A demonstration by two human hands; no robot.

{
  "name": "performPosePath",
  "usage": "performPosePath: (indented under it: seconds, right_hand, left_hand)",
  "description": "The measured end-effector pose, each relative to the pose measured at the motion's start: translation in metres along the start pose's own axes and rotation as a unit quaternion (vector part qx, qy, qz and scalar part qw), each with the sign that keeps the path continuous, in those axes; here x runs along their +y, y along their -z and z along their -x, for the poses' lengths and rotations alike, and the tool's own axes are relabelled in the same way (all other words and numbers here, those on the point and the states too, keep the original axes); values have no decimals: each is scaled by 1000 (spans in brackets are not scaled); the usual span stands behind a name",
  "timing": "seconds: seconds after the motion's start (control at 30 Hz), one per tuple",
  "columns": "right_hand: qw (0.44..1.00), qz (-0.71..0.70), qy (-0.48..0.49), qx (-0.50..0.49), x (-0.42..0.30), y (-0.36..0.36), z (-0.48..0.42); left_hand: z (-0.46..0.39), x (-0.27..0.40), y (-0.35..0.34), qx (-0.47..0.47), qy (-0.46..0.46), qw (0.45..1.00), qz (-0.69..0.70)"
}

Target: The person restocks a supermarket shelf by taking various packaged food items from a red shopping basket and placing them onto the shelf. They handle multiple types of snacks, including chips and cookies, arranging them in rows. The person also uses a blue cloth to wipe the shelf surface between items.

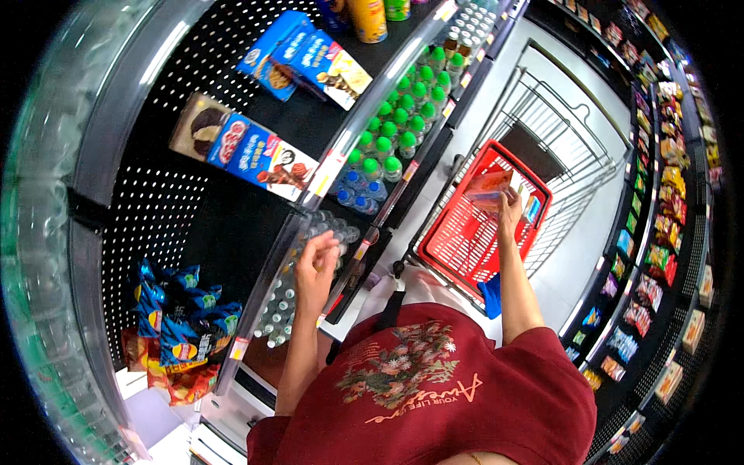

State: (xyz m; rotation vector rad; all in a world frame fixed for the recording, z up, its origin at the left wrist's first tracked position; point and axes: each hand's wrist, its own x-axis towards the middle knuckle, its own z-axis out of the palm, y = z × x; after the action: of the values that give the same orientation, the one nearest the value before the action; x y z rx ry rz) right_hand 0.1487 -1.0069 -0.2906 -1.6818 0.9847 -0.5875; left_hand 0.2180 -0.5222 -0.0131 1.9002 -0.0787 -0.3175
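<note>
My right hand (510, 206) grips the edge of a reddish-orange package (487, 189) over a red plastic basket (453, 238) that sits in a wire shopping cart (569, 157). Inside the basket, beside that hand, lies a small blue and white package (530, 208). My left hand (317, 261) is raised before the shelf edge, its fingers loosely curled with nothing visible between them. Nearest to it on the black shelf is a blue and white snack box (261, 157) with chocolate pictures. More blue boxes (308, 58) lie farther back.
Chip bags (186, 343) stand on the shelf at lower left. Green-capped bottles (401, 116) and blue-capped bottles (363, 195) fill a lower shelf. Yellow canisters (369, 20) are at the top. Across the pale floor (572, 250), racks of packaged snacks (674, 192) line the right side.
</note>
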Motion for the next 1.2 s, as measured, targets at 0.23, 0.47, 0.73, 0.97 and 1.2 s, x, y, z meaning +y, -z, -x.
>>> performPosePath:
  seconds: [0.23, 0.47, 0.73, 0.97, 1.2]
  right_hand:
    - [909, -179, 75, -370, -274, -119, 118]
    - [858, -68, 320, -395, -414, -209, 179]
    - [860, -69, 318, -393, -415, -226, 207]
    - [861, -130, 248, -426, -428, -143, 218]
    - [890, -9, 196, -411, -382, -28, 208]
  left_hand:
    - [-36, 7, 27, 186, -52, 980, 47]
    - [-73, 14, 39, 195, -59, 978, 47]
    - [-88, 9, 37, 214, -58, 961, 167]
    - [-40, 32, 46, 155, -130, 972, 118]
    - [-14, 8, 21, -131, -73, 988, 45]
